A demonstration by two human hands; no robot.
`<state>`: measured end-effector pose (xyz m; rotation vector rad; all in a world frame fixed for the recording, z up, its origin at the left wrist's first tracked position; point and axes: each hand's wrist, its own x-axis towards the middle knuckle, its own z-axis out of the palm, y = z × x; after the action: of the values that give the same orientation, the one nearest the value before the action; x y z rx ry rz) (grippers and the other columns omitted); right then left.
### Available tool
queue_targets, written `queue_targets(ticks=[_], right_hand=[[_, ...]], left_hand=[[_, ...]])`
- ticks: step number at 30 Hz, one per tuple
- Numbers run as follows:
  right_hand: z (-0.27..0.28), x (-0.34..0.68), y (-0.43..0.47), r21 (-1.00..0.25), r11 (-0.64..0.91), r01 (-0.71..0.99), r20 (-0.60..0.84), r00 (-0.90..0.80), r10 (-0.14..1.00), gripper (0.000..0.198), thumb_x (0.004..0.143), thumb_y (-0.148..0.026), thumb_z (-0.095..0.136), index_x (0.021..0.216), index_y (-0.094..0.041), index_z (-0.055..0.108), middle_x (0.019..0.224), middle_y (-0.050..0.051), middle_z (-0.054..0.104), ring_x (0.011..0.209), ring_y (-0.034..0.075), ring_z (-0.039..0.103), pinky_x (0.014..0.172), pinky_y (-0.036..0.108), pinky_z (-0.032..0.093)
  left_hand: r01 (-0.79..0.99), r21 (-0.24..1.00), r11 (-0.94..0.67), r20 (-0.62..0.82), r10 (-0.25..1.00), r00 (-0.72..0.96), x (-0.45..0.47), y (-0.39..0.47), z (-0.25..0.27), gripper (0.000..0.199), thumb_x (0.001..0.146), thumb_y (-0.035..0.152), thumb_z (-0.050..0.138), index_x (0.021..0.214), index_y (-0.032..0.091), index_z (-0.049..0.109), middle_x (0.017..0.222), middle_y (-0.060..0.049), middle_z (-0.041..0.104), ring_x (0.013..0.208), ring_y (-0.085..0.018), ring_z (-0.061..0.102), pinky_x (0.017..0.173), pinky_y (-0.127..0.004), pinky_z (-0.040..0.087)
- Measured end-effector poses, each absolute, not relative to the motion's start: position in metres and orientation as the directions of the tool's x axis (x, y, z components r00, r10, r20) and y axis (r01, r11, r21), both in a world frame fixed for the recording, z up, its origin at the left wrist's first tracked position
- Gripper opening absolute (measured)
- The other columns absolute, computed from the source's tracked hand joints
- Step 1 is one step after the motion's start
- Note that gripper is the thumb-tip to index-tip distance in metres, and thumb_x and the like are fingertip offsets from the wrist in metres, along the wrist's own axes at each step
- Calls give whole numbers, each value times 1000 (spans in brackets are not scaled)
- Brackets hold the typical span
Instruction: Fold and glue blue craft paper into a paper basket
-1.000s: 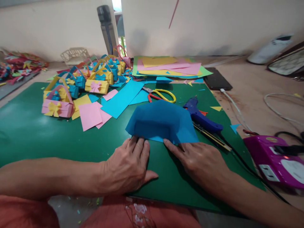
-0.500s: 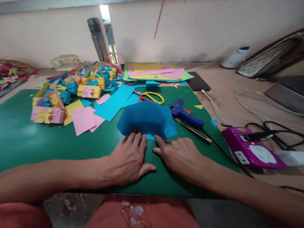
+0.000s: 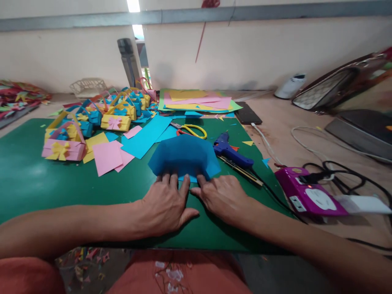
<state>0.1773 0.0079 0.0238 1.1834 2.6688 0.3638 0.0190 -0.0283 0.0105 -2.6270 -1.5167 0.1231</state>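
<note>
A folded blue paper sheet [image 3: 185,153] stands partly raised on the green board [image 3: 122,192], its near edge low against the surface. My left hand [image 3: 167,202] lies flat with fingers stretched onto that near edge, the thumb spread to the right. On the edge's right part presses the index finger of my right hand [image 3: 223,196]; its thumb is stretched out and the other fingers are curled under. The paper's raised part shades some of the fingertips. Just right of the sheet rests a blue glue gun [image 3: 231,151], and behind it lie yellow-and-red-handled scissors [image 3: 194,130].
Several small paper baskets [image 3: 114,122] with bows stand at the left back. Loose pink sheets [image 3: 107,157] and a blue strip [image 3: 147,136] lie before them. Coloured paper [image 3: 196,98] is stacked behind. A phone [image 3: 248,113], purple power strip [image 3: 312,192] and cables occupy the right.
The camera view has tilted up and turned slightly right, so the background sits lower and further left. Both hands stay on the blue paper's near edge, with little visible movement.
</note>
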Motion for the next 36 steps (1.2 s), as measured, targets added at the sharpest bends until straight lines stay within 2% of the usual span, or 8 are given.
queue_targets(ticks=[7, 13, 26, 32, 36], right_hand=[[27, 174, 6, 297, 621, 725, -106, -622, 776, 37, 91, -39, 37, 98, -13, 63, 63, 11, 68, 61, 22, 65, 46, 25, 31], [24, 172, 5, 308, 574, 758, -89, -578, 811, 39, 91, -40, 37, 102, -13, 63, 67, 13, 69, 65, 21, 66, 48, 24, 32], [22, 176, 6, 319, 597, 736, -31, -622, 782, 38, 92, -38, 35, 102, -13, 62, 63, 10, 68, 60, 21, 65, 45, 28, 22], [23, 174, 6, 298, 597, 745, -80, -603, 794, 36, 93, -36, 33, 96, -16, 62, 63, 9, 68, 62, 19, 66, 45, 28, 20], [23, 174, 6, 285, 602, 746, -89, -605, 791, 35, 93, -35, 33, 92, -16, 63, 63, 9, 68, 63, 20, 66, 45, 28, 21]], left_hand=[[858, -159, -488, -19, 871, 491, 19, -29, 14, 70, 85, 61, 28, 132, 9, 37, 102, -23, 57, 88, -35, 57, 69, -43, 47], [858, -152, -491, -44, 870, 491, 18, -29, 13, 69, 85, 61, 27, 130, 11, 39, 100, -22, 58, 84, -34, 58, 69, -44, 46], [851, -175, -495, -24, 866, 499, 18, -26, 15, 69, 84, 64, 28, 128, 12, 41, 106, -18, 53, 85, -30, 56, 66, -39, 46], [830, -190, -525, -15, 846, 532, 20, -16, 19, 61, 86, 61, 26, 118, 15, 49, 101, -17, 54, 86, -32, 56, 63, -38, 46], [806, -217, -551, 20, 823, 568, 23, -8, 19, 58, 88, 58, 25, 102, 11, 57, 89, -16, 56, 83, -30, 57, 66, -39, 46]])
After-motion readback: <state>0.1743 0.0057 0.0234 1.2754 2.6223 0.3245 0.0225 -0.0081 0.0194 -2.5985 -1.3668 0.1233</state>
